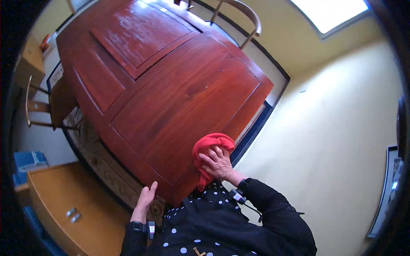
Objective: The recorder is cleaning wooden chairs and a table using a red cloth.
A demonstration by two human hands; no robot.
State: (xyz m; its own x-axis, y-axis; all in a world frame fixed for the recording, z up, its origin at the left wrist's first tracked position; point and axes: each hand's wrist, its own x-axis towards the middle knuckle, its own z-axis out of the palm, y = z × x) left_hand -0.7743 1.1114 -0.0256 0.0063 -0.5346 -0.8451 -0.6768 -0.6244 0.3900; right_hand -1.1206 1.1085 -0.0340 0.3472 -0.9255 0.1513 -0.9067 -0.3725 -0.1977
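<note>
A bunched red cloth (pixel 214 140) lies on the near right corner of a large red-brown wooden table (pixel 179 105). My right hand (pixel 219 164) presses down on it with bent fingers spread over the fabric. One tail of the cloth hangs towards my body. My left hand (pixel 147 198) is at the table's near left edge, with the thumb up and apart from the fingers, and nothing visible in it. Its fingers are foreshortened, so contact with the edge cannot be told. Grooved panels mark the tabletop, and light glares off the far part.
A wooden cabinet (pixel 80 204) with two metal handles stands at lower left, near a blue box (pixel 30 163). Chairs stand at the left (pixel 41 107) and the far side (pixel 246 16). The yellow wall (pixel 320 134) runs close along my right. A patterned rug (pixel 105 163) lies under the table.
</note>
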